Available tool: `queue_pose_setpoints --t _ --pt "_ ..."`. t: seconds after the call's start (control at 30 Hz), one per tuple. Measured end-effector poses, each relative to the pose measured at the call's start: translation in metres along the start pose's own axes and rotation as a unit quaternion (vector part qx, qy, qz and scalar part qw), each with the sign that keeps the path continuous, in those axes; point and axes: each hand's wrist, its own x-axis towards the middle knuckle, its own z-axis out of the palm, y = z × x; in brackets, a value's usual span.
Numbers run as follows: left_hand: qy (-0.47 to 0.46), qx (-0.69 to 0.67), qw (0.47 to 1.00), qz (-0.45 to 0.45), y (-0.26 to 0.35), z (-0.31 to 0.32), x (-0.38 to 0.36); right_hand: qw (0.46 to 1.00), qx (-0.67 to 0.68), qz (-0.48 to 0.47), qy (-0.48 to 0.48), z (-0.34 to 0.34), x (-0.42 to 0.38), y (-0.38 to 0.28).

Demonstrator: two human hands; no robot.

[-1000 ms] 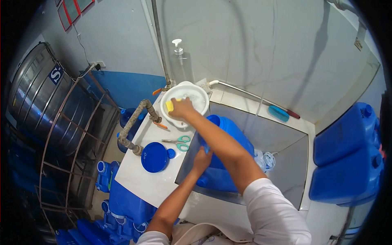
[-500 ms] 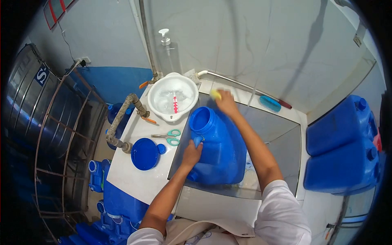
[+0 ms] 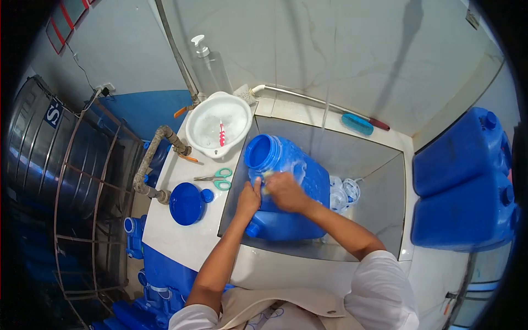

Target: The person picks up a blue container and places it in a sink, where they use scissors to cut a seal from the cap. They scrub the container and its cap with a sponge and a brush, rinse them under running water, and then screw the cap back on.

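Observation:
A large blue plastic jug (image 3: 311, 181) leans in the grey sink (image 3: 374, 159), its wide mouth uncovered and facing up. My left hand (image 3: 249, 198) is closed around the jug's handle, just below the neck. Against the jug beside that handle, my right hand (image 3: 286, 191) presses a yellow sponge (image 3: 266, 177), which is mostly hidden by the fingers. White suds streak the jug's upper side. On the counter to the left lie a big round blue lid (image 3: 186, 203), a small blue cap (image 3: 207, 196) and green-handled scissors (image 3: 222, 179).
A white basin (image 3: 193, 135) of sudsy water holds a red-and-white handled item (image 3: 222, 135). Behind it stands a clear pump bottle (image 3: 212, 69). A blue brush (image 3: 357, 124) rests on the back ledge. Clear plastic pieces (image 3: 349, 192) lie in the sink; blue jugs (image 3: 462, 209) stand at right.
My right hand has come down with the sponge from the sink's back edge onto the jug near the handle. Suds now show on the jug. The camera view has shifted slightly.

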Motion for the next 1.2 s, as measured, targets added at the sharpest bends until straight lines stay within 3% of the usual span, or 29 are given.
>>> queue_pose_setpoints --t 0.07,0.1,0.17,0.2,0.27,0.37,0.4,0.47,0.53,0.57,0.63,0.7,0.73,0.77,0.8,0.83,0.9,0.97,1.03,1.07,1.1,1.13,1.2 --pt "0.022 0.001 1.0 0.004 -0.001 0.002 0.004 0.983 0.077 -0.131 -0.101 0.023 -0.006 -0.006" --pt "0.022 -0.001 1.0 0.004 0.004 0.002 -0.001 0.983 0.076 -0.131 -0.103 0.025 -0.009 -0.006" --pt "0.029 0.028 0.999 0.008 0.012 -0.007 -0.007 0.962 0.112 -0.147 -0.203 0.03 -0.008 -0.003" --pt "0.02 0.033 0.999 0.0 -0.003 0.0 0.005 0.962 0.115 -0.146 -0.198 0.017 -0.02 -0.005" --pt "0.017 0.029 0.999 -0.014 0.016 -0.011 -0.009 0.991 0.099 -0.081 -0.049 -0.021 -0.064 -0.013" --pt "0.02 0.014 0.999 -0.027 0.028 -0.009 -0.016 0.988 0.142 -0.052 0.01 0.009 -0.117 -0.027" --pt "0.032 0.01 0.999 -0.026 0.027 -0.008 -0.015 0.984 0.158 -0.082 0.006 0.003 -0.101 -0.028" --pt "0.036 0.017 0.999 -0.02 0.021 -0.008 -0.014 0.99 0.129 -0.003 0.054 0.051 -0.053 0.022" --pt "0.039 0.017 0.999 -0.021 0.029 -0.007 -0.016 0.95 0.023 0.012 0.312 0.059 -0.02 0.069" --pt "0.034 0.022 0.999 -0.021 0.031 -0.007 -0.018 0.949 0.023 0.018 0.313 0.069 -0.037 0.083" --pt "0.026 0.02 0.999 -0.028 0.034 -0.009 -0.018 0.933 0.125 0.253 0.223 0.079 -0.097 0.103" --pt "0.029 0.022 0.999 -0.029 0.03 -0.009 -0.014 0.941 0.095 0.282 0.161 0.085 -0.163 0.06" --pt "0.028 0.021 0.999 -0.039 0.028 -0.005 -0.013 0.876 0.329 0.315 0.158 0.093 -0.173 0.037" --pt "0.022 0.023 0.999 -0.042 0.029 -0.004 -0.015 0.757 0.543 0.333 0.144 0.102 -0.174 0.013" --pt "0.03 0.02 0.999 -0.04 0.032 -0.005 -0.017 0.908 0.346 0.182 0.149 0.068 -0.151 -0.003" --pt "0.041 0.017 0.998 -0.036 0.033 -0.005 -0.018 0.983 0.119 0.012 0.14 0.028 -0.113 -0.005" --pt "0.054 0.027 0.997 -0.053 0.027 -0.002 -0.013 0.972 0.004 0.141 0.187 0.048 -0.055 0.046" --pt "0.019 -0.007 0.999 -0.037 0.033 -0.006 -0.015 0.88 0.136 0.228 0.395 0.096 -0.058 0.127" --pt "0.021 0.003 0.999 -0.034 0.033 -0.006 -0.019 0.893 0.245 0.352 0.134 0.084 -0.136 0.163" --pt "0.028 0.003 0.999 -0.03 0.035 -0.006 -0.017 0.852 0.293 0.425 0.089 0.071 -0.166 0.142" --pt "0.028 0.002 0.999 -0.026 0.035 -0.006 -0.013 0.915 0.11 0.385 0.055 0.14 -0.224 0.129" --pt "0.032 0.009 0.999 -0.036 0.031 -0.005 -0.009 0.933 -0.09 0.347 0.036 0.205 -0.28 0.118" --pt "0.028 0.015 0.998 -0.055 0.024 -0.002 -0.011 0.936 0.221 0.262 0.08 0.087 -0.235 0.012"
